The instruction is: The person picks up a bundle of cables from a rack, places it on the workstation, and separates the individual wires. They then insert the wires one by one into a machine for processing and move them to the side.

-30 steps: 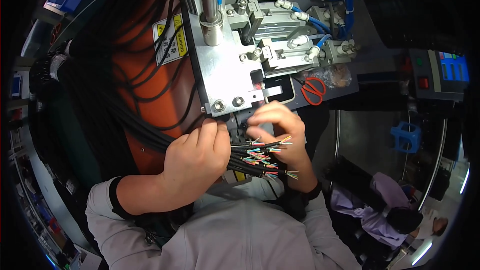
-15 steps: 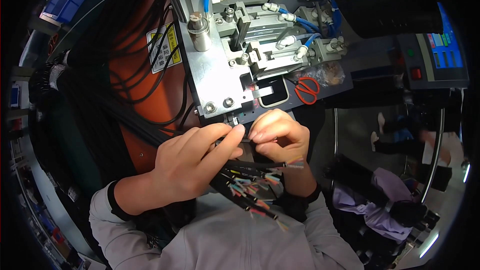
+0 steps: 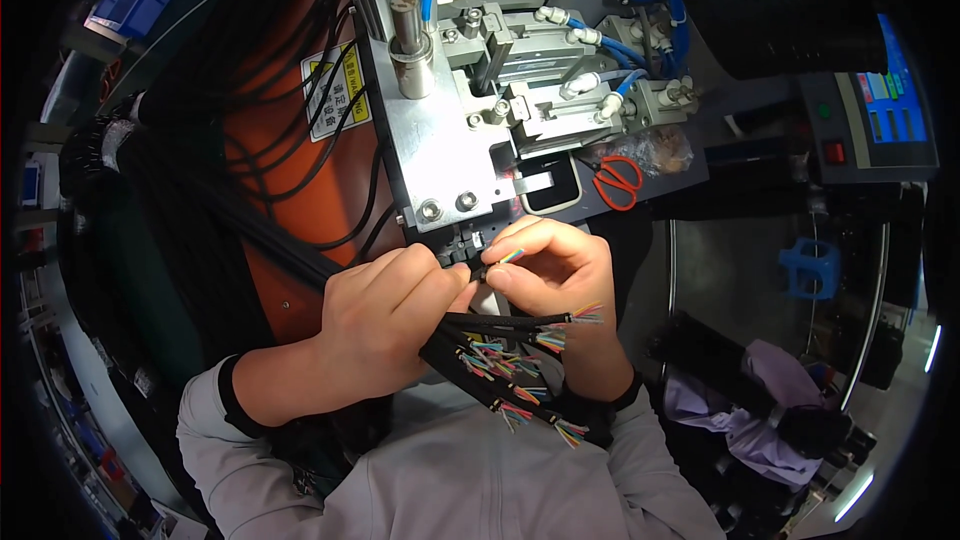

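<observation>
Head view. Left hand [image 3: 385,315]: closed round a bundle [image 3: 490,350] of black cables with stripped coloured wire ends, thumb and forefinger pinching one cable near its tip. Right hand [image 3: 550,265]: fingers curled, pinching the same cable [image 3: 500,260], its coloured end showing between the fingertips. Cable tip lay just below the lower edge of a grey metal machine [image 3: 450,140]. Bundle fanned out beneath both hands. Red scissors [image 3: 620,180] lay on the machine's right side; blue hoses [image 3: 610,40] above.
</observation>
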`<state>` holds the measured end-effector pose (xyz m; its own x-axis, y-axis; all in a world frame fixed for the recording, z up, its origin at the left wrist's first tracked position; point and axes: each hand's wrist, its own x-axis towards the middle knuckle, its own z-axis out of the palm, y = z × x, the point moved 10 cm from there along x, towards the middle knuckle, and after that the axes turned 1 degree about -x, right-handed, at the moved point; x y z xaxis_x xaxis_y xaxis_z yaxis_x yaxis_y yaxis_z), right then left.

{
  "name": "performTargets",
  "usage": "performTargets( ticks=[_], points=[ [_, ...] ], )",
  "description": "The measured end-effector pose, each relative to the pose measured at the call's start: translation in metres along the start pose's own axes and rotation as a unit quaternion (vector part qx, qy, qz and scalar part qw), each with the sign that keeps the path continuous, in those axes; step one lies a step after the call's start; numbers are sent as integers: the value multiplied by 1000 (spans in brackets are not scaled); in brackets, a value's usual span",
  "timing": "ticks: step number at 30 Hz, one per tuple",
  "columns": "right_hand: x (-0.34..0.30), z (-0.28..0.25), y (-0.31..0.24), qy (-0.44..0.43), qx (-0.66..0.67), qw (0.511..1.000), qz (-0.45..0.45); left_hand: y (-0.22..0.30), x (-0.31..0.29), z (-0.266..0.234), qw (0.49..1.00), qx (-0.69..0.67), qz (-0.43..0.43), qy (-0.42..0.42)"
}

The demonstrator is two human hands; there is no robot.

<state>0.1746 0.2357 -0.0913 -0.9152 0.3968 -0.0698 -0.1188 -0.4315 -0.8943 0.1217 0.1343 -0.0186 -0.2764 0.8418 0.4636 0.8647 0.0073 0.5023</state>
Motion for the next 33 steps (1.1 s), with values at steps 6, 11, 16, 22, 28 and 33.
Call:
performTargets(
  ticks=[6, 11, 16, 22, 28, 33],
  points=[
    [-2, 8, -32, 33, -247, 960, -129, -1, 5, -6, 998, -32, 6, 45],
    [-8, 3, -39, 54, -272, 946, -169, 2, 3, -7, 999, -15, 16, 39],
    [-10, 12, -49, 51, -337, 918, -203, 1, 2, -9, 997, -9, 24, 70],
    [-9, 12, -37, 76, -248, 951, -169, 4, 2, -13, 996, 6, 35, 78],
    [-1, 1, -21, 52, -112, 992, -33, 7, -2, -14, 990, -14, 83, 115],
    [2, 6, -47, -43, -264, 960, -84, 13, 2, -9, 994, 6, 95, 54]
  ],
)
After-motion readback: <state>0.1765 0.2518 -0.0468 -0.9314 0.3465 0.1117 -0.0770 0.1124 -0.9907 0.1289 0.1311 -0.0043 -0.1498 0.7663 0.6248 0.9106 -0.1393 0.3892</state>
